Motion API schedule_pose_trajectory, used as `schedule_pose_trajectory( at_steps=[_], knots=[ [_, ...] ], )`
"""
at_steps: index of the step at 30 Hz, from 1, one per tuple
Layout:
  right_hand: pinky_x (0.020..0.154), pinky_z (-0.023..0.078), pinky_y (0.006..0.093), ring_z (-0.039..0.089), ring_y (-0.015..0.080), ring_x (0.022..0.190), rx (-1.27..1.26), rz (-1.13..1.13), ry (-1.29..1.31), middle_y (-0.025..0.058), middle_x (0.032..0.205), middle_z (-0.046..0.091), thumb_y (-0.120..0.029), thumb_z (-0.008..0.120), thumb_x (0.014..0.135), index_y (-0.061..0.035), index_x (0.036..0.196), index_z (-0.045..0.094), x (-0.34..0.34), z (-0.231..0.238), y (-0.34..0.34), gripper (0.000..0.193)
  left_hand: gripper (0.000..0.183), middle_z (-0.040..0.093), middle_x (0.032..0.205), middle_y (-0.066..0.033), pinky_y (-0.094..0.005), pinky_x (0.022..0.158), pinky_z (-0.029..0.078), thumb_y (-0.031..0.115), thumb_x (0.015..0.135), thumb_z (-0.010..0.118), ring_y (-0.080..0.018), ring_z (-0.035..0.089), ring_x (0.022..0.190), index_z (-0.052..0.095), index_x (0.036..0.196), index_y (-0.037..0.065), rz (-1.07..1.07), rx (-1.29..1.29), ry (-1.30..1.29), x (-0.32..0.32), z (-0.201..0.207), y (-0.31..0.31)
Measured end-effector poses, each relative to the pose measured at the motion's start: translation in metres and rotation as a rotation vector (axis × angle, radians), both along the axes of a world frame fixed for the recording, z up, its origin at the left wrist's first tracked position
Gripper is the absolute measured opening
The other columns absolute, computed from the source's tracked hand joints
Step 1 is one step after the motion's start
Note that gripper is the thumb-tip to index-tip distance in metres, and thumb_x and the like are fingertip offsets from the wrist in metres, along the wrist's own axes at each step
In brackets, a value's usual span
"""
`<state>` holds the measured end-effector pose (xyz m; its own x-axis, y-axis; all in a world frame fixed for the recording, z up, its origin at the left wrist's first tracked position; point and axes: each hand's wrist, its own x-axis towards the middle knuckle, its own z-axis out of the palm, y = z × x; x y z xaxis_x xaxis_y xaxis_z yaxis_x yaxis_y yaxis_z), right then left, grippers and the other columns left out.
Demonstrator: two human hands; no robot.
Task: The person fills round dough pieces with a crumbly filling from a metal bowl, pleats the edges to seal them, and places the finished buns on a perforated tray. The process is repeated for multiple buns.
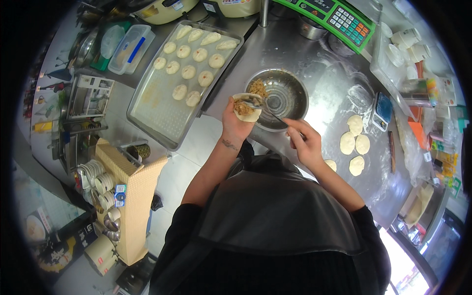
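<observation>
My left hand cups a round dough wrapper with brown minced filling on it. My right hand grips the handle of a metal spoon, whose bowl rests on the filling in the wrapper. Both hands are over the near left side of a steel mixing bowl, where a clump of the same filling lies against the left wall. Several flat dough wrappers lie on the floured steel worktop to the right of my right hand.
At the left, a metal tray holds several shaped buns. A green scale stands behind the bowl. To the right are a small digital scale and a rolling pin. A lidded plastic box sits beyond the tray.
</observation>
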<state>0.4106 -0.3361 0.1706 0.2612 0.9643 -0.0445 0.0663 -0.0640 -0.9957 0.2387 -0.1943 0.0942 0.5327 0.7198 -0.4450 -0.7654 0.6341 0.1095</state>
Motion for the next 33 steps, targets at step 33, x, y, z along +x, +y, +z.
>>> schedule_pose_trajectory(
  at_steps=[33],
  knots=[
    [0.080,0.048,0.0340,0.062,0.0227,0.084,-0.076,0.010,-0.631,0.0101,0.087,0.067,-0.017,0.066,0.090,-0.0047,0.102,0.072,0.011,-0.091,0.056,0.018,0.044,0.061,0.125,-0.0154,-0.0524,0.107,0.042,0.039,0.105,0.042,-0.0337,0.057,0.120,0.054,0.125,0.002,-0.149,0.156,0.055,-0.022,0.013,-0.005]
  ],
)
